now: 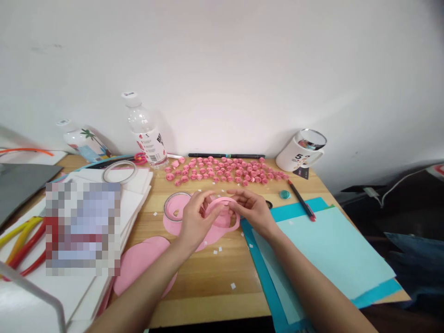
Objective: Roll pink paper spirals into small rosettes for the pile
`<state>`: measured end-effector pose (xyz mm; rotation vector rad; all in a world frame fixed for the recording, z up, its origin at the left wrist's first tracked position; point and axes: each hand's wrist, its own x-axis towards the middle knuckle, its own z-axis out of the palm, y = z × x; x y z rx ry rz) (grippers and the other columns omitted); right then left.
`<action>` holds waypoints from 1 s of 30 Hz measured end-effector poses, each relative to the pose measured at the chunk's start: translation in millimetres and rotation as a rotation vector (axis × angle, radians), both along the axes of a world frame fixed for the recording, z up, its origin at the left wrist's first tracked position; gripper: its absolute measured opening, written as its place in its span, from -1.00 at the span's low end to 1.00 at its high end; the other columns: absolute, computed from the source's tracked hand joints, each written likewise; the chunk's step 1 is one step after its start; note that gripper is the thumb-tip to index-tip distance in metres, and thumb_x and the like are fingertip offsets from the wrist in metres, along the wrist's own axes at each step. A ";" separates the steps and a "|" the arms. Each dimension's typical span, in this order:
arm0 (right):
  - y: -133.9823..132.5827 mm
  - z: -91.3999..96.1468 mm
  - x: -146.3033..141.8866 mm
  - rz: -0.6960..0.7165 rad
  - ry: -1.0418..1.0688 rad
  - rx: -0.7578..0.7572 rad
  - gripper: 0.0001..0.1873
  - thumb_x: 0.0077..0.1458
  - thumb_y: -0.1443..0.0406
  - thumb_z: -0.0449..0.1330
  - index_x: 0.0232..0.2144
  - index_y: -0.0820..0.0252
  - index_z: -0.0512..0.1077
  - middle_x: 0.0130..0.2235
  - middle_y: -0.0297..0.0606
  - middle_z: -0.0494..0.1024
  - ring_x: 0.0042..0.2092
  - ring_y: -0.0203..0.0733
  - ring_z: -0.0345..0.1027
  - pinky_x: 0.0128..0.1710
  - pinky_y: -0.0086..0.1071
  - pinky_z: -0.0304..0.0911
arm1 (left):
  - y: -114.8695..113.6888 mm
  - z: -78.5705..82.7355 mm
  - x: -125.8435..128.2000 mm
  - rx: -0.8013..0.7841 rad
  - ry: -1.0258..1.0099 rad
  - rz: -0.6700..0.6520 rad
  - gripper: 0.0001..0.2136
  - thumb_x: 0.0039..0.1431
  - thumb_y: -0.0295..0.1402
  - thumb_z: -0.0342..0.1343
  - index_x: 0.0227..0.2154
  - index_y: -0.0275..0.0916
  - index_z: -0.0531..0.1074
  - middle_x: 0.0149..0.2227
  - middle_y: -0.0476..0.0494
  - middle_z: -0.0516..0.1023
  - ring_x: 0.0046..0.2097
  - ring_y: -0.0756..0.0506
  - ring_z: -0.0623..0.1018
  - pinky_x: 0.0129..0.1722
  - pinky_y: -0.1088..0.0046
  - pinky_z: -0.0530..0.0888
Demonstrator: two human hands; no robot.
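Note:
Over the middle of the table, my left hand (197,217) and my right hand (255,210) meet with their fingers pinched on a curled pink paper strip (237,222). The strip loops down beside the right fingertips; part of it is hidden behind the fingers. Below the hands lies a flat pink paper piece (215,235). Just left of my left hand sits a pink tape roll (169,225). Round pink paper sheets (138,263) lie partly under my left forearm. Beyond the hands, many small rolled pink paper flowers (218,170) are spread in a band.
Behind the flowers lies a black pen (225,156). A clear bottle (147,134) and a white mug (294,152) stand near the wall. Blue paper sheets (333,249) and a red-black pen (301,200) lie right. White papers (138,194) and red-yellow handled tools (24,240) are left.

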<state>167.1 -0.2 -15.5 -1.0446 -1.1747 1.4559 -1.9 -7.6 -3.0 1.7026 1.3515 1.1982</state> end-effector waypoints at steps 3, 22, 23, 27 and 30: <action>-0.6 3.7 0.5 -0.020 0.003 -0.039 -0.61 -0.16 0.23 0.33 -0.22 0.20 0.41 -0.53 -0.39 0.49 -0.56 -0.39 0.29 -0.57 -0.51 0.21 | -2.6 -1.6 2.1 -0.026 0.072 -0.072 -0.66 -0.02 -0.27 0.18 -0.14 -0.20 0.39 -0.26 -0.10 0.49 -0.33 -0.02 0.44 -0.40 0.52 0.36; 0.5 0.5 -3.4 -0.004 -0.027 0.092 -0.51 -0.19 0.16 0.34 -0.15 0.14 0.41 -0.10 -0.17 0.49 -0.02 -0.05 0.34 0.00 -0.17 0.23 | -1.3 9.5 -0.5 -0.141 -0.238 0.016 -0.91 -0.04 -0.33 0.17 -0.51 -0.24 0.49 -0.50 -0.01 0.51 -0.42 -0.03 0.46 -0.44 0.52 0.40; 0.6 0.5 -3.4 -0.009 -0.037 0.097 -0.51 -0.17 0.14 0.33 -0.14 0.14 0.40 -0.10 -0.17 0.50 -0.03 -0.05 0.35 0.00 -0.16 0.23 | -1.4 9.0 -0.8 -0.123 -0.219 0.043 -0.91 -0.04 -0.33 0.17 -0.51 -0.23 0.49 -0.50 -0.01 0.52 -0.41 -0.03 0.47 -0.42 0.51 0.40; -0.3 0.8 -3.3 0.037 -0.023 0.081 -0.51 -0.09 0.13 0.28 -0.09 0.16 0.37 -0.11 -0.15 0.51 -0.04 -0.05 0.37 -0.03 -0.18 0.26 | -2.4 9.4 -0.8 -0.094 -0.207 0.068 -0.92 -0.03 -0.34 0.17 -0.52 -0.23 0.49 -0.49 -0.01 0.52 -0.42 -0.02 0.47 -0.41 0.51 0.39; -1.7 0.2 -3.6 0.058 0.028 0.047 -0.54 -0.12 0.19 0.31 -0.13 0.16 0.39 -0.15 -0.17 0.53 -0.08 -0.07 0.40 -0.09 -0.23 0.30 | -3.4 11.7 1.3 -0.102 -0.248 0.008 -0.93 -0.04 -0.36 0.17 -0.52 -0.24 0.48 -0.48 -0.01 0.52 -0.39 -0.03 0.48 -0.38 0.52 0.40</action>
